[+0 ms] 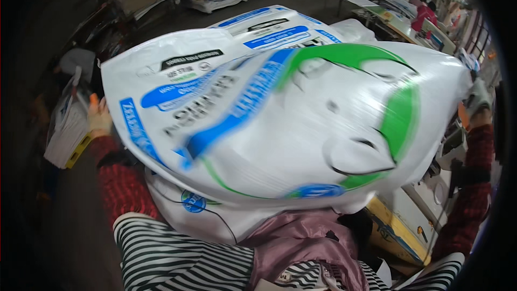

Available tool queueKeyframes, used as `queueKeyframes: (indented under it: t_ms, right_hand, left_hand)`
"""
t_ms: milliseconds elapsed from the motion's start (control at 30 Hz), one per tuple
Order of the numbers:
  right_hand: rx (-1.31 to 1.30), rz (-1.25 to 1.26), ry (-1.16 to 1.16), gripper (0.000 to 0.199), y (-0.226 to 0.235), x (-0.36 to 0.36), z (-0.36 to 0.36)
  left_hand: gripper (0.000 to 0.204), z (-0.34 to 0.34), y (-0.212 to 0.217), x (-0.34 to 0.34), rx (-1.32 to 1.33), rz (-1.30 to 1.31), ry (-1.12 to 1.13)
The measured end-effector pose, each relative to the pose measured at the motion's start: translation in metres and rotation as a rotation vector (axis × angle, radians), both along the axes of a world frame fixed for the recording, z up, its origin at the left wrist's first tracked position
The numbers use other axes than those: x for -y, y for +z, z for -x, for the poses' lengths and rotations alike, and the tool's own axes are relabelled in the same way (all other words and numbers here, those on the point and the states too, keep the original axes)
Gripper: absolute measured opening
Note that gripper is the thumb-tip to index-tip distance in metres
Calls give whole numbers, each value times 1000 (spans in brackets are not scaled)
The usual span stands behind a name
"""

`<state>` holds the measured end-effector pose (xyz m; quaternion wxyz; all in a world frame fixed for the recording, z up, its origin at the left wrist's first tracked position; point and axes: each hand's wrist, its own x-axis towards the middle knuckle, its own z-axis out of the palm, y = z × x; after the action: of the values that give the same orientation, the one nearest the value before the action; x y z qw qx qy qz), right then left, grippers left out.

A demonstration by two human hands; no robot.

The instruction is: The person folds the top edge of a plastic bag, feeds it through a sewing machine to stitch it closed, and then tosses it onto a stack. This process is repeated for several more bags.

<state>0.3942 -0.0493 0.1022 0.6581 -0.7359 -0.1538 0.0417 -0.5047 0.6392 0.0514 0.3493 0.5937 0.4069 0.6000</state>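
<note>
Dim workshop (315,6): left hand (99,118) and right hand (479,109) flank a printed sack (301,129), their grip not discernible; an uneven hold could let it slip.

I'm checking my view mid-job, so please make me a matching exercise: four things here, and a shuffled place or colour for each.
Things:
1. Large bag in front
2. Left hand
3. Right hand
4. Co-worker's clothing

Places and colours:
A. Pink, toward the upper right
B. By the bag's right end
C. White, with green and blue print
D. By the bag's left edge

Pairs: 1-C; 2-D; 3-B; 4-A
</note>
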Motion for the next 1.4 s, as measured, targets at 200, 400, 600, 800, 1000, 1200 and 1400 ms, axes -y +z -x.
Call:
queueKeyframes:
  t_ms: [200, 400, 600, 800, 1000, 1200, 1400]
  right_hand:
    - [-25, -27, 377, 26, -73, -242, 200]
    - [126, 501, 703, 33, -180, -270, 287]
    - [181, 861, 760, 31, -231, -269, 425]
    - [592, 1633, 940, 21, -308, -228, 397]
    - [465, 1569, 867, 21, -384, -197, 373]
    - [513, 1598, 1004, 30, -354, -210, 387]
    - [359, 1471, 794, 19, -376, -212, 373]
  left_hand:
    - [83, 91, -57, 160, 728, 467, -635]
    - [56, 29, -104, 292, 540, 687, -126]
    - [42, 182, -252, 196, 27, 1041, 254]
    - [71, 123, -328, 162, -821, 1164, 340]
    - [63, 49, -276, 205, -775, 1082, 487]
    - [42, -19, -250, 295, -1544, -67, 410]
    - [38, -25, -285, 442, -1765, -14, -533]
